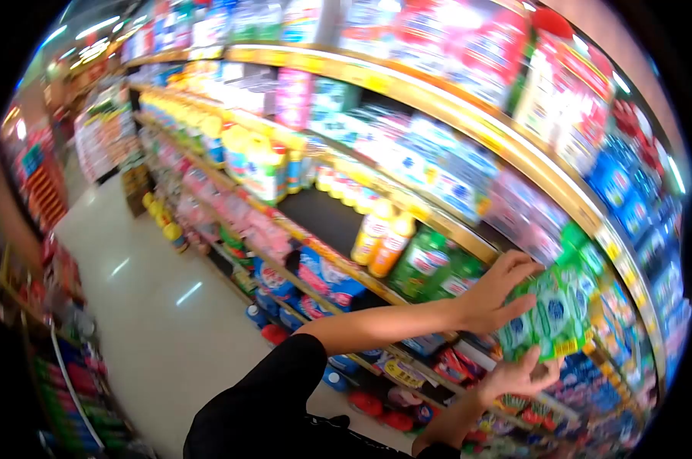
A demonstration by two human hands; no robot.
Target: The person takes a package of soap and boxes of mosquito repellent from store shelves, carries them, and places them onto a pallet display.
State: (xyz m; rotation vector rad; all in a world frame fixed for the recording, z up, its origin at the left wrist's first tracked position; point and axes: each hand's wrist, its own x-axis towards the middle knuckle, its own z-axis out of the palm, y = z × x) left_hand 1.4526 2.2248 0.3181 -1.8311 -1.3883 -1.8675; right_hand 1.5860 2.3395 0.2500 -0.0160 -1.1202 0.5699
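A green plastic pack with blue-and-white labels and a small yellow tag is held up at the right, in front of the shelves. My left hand grips its left side, the fingers reaching over the front. Beneath the pack, my right hand holds the lower edge with bent fingers. The pack's back is hidden, and blur keeps its print from being read. Dark green packs stand on the shelf just left of my left hand, beside orange and yellow bottles.
Long shelves run from the left distance round to the right, full of bottles, boxes and bags. A price-tag rail edges the upper shelf. The pale tiled floor of the aisle lies at the left, with more goods along its far side.
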